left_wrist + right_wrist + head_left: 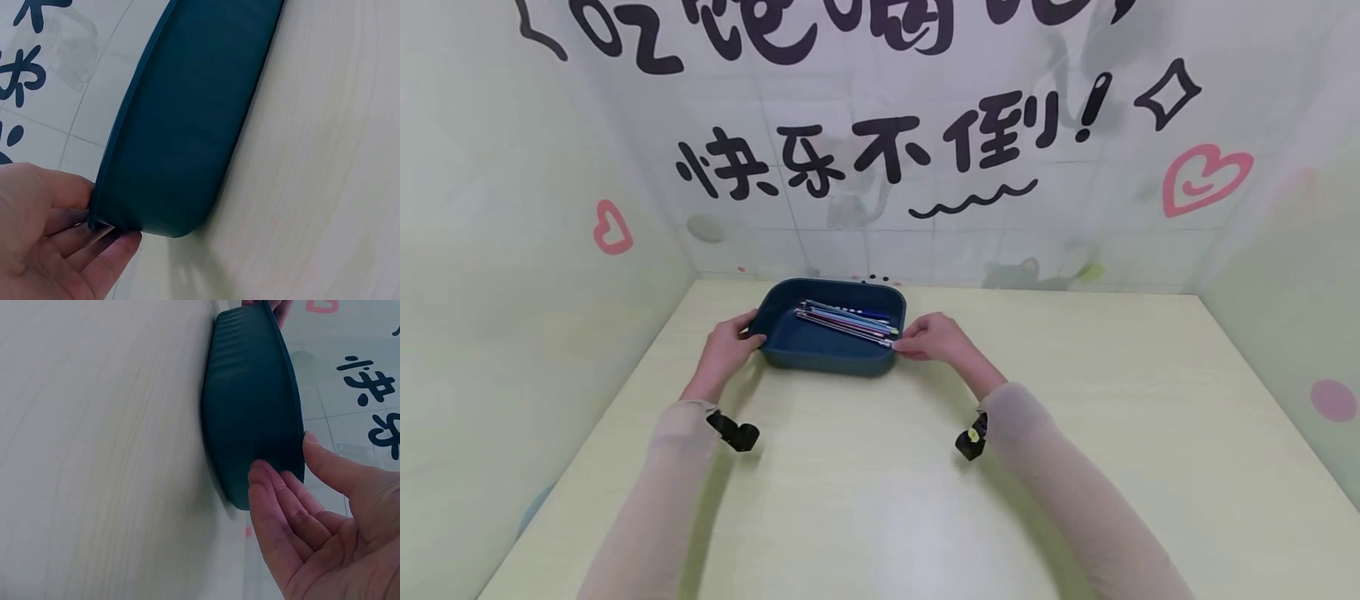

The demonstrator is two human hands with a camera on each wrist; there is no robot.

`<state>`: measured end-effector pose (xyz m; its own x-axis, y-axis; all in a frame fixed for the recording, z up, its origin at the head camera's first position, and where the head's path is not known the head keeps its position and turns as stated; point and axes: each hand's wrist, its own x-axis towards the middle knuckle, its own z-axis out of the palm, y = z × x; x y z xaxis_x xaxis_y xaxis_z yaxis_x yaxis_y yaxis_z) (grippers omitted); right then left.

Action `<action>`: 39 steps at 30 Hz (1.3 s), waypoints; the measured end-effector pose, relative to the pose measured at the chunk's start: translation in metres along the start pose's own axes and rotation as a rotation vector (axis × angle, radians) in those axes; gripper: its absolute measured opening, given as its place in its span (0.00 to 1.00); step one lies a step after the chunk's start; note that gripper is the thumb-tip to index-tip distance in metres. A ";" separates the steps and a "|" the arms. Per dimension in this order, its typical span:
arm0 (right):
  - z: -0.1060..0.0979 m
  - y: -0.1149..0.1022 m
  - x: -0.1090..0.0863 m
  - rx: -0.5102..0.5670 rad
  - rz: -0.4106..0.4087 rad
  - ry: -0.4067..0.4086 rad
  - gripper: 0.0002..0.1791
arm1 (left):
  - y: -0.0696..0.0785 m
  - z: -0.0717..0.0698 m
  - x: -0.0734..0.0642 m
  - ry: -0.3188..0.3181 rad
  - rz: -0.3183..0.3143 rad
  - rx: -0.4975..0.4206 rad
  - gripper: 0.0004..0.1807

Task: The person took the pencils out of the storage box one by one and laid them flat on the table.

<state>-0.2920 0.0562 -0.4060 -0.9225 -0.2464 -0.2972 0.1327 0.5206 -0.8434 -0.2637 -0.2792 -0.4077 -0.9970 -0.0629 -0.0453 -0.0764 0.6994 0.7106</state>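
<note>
On the far wall [895, 254] ahead of me, large black Chinese lettering [880, 127] reads 快乐不倒!, with a wavy line beneath its right part; the row above is cut off by the top of my view. A black four-pointed star [1145, 102] and a pink heart [1170, 198] sit right of the lettering, and a smaller pink heart [601, 231] is on the left wall [490, 275]. The pale bench [880, 500] has faint wood grain. Near its far edge, left of centre, is my dark teal tray [827, 362]; I can't tell whether its base touches the bench. My hands are apart: the left hand [724, 348] grips the tray's left end, the right hand [938, 337] its right end. Inside, slim pens and pencils [846, 321] lie bunched, mostly toward the right; any print on them is too small to read.
</note>
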 end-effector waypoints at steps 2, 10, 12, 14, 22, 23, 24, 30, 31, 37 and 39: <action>-0.005 0.003 -0.004 -0.034 0.011 -0.006 0.17 | 0.002 0.003 0.000 -0.012 0.008 -0.003 0.32; -0.021 0.009 -0.019 -0.230 -0.017 0.008 0.28 | 0.011 0.013 -0.002 -0.053 0.023 -0.015 0.32; -0.024 0.012 -0.022 -0.254 -0.024 0.007 0.32 | 0.013 0.015 -0.003 -0.064 0.027 -0.021 0.32; -0.027 0.014 -0.025 -0.265 -0.028 -0.002 0.36 | 0.015 0.018 -0.003 -0.073 0.031 -0.021 0.32; -0.040 0.022 -0.035 -0.287 -0.045 -0.027 0.52 | 0.026 0.028 -0.001 -0.094 0.061 -0.051 0.32; -0.042 0.023 -0.036 -0.292 -0.045 -0.031 0.54 | 0.027 0.029 -0.001 -0.099 0.063 -0.057 0.32; -0.044 0.024 -0.037 -0.302 -0.046 -0.036 0.55 | 0.028 0.031 -0.001 -0.104 0.066 -0.059 0.32; -0.056 0.037 -0.043 -0.295 -0.074 -0.095 0.58 | 0.034 0.039 -0.004 -0.133 0.069 -0.081 0.32; -0.057 0.039 -0.044 -0.286 -0.077 -0.102 0.59 | 0.035 0.040 -0.005 -0.136 0.073 -0.083 0.32; -0.065 0.051 -0.054 -0.214 -0.130 -0.119 0.64 | 0.042 0.049 -0.008 -0.159 0.097 -0.077 0.31; -0.067 0.054 -0.058 -0.207 -0.159 -0.123 0.67 | 0.043 0.052 -0.009 -0.170 0.096 -0.077 0.31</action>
<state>-0.2554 0.1534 -0.4043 -0.8731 -0.4290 -0.2316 -0.0983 0.6202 -0.7782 -0.2583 -0.2115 -0.4127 -0.9880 0.1271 -0.0882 0.0136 0.6392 0.7689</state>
